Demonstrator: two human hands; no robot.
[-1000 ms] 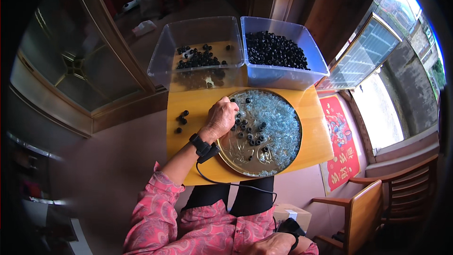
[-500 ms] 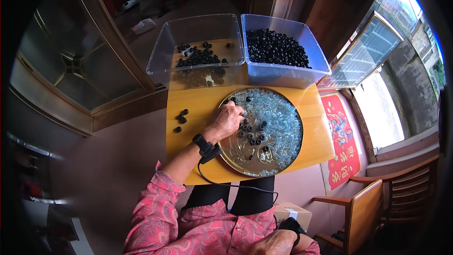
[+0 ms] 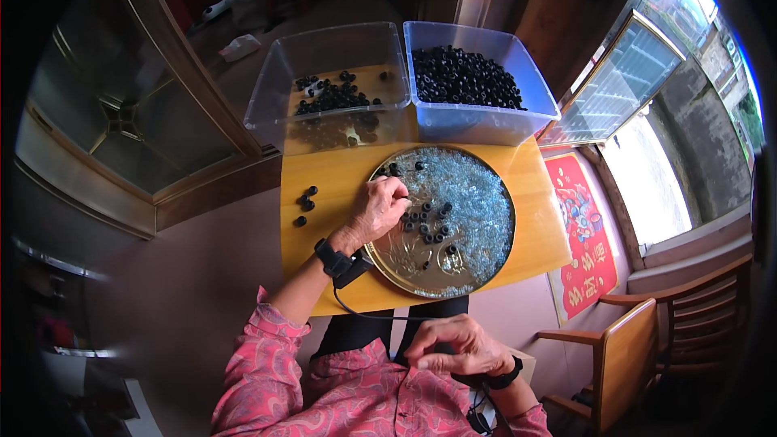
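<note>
A round gold-rimmed tray (image 3: pixel 398 269) holds many small clear bluish beads (image 3: pixel 477 214), mostly toward its right and far side. Several larger black beads (image 3: pixel 425 228) lie among them and on the bare metal. My left hand (image 3: pixel 380 209) is over the tray's left side, its fingers bent and pressed together; whatever they grip is hidden. Near the tray's front edge and above my lap, my right hand (image 3: pixel 463 345) is raised with half-curled fingers. A gap shows between its thumb and fingers, and I see nothing in it.
Behind the tray stand two clear plastic bins: the left bin (image 3: pixel 263 105) has some black beads, the right bin (image 3: pixel 486 121) a large heap. Loose black beads (image 3: pixel 307 201) lie on the wooden table (image 3: pixel 312 255). A cable (image 3: pixel 356 312) hangs from my left wrist. A wooden chair (image 3: pixel 627 348) stands right.
My right hand has risen from my lap toward the tray's front edge. My left hand has stayed over the tray's left side, its fingers shifting slightly. The whole view has moved a little.
</note>
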